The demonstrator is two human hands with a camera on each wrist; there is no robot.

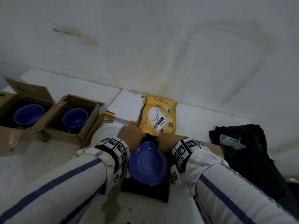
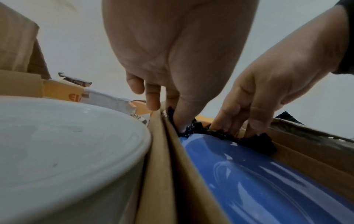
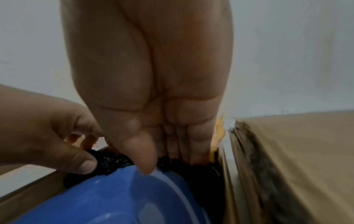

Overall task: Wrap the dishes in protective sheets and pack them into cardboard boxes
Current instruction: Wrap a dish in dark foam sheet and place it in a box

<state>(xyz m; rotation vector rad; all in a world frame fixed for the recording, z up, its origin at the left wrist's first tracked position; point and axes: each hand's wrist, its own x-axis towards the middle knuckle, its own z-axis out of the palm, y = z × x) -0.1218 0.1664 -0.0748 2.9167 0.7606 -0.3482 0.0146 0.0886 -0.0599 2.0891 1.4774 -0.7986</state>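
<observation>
- The open brown cardboard box [image 1: 163, 194] sits at the counter [image 1: 202, 120] front, hemmed by a white plate [image 1: 105, 131] on its left.
- Inside it, a round blue plastic plate [image 1: 148, 164] lies on a black foam sheet [image 2: 266, 145].
- Left hand [image 1: 131, 135] and right hand [image 1: 168, 141] fingers pinch that sheet's far edge.
- Two other boxes [image 1: 84, 120] each hold a blue bowl [image 1: 75, 118].

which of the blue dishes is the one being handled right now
The blue plate in the nearest box, between both hands, whose fingers pinch the black sheet at its far rim. The two blue cups sit untouched in boxes at left.

plate [image 1: 149, 165] in box [image 1: 169, 188], white plate [image 1: 105, 133] left, cups boxed far left
</observation>
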